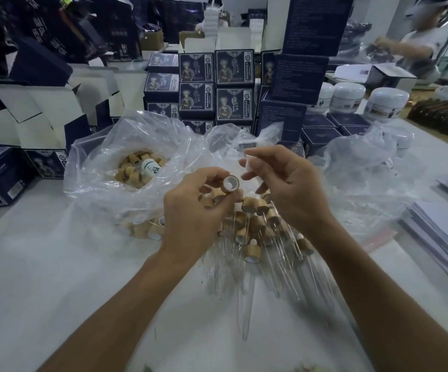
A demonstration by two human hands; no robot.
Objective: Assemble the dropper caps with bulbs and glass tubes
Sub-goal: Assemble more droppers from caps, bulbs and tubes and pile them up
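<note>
Left hand [190, 208] is pinching a wooden cap [230, 183], its white-lined opening facing the camera. Right hand [284, 183] is gripping a small white piece [247, 161] just beside it, possibly a bulb; blurred. Both are hovering over a heap of assembled droppers [260, 232] lying on the counter [43, 277], beside a plastic bag of caps [134, 170].

Blurred white piece [249, 160] in right hand [284, 183]; identity unclear.
</note>
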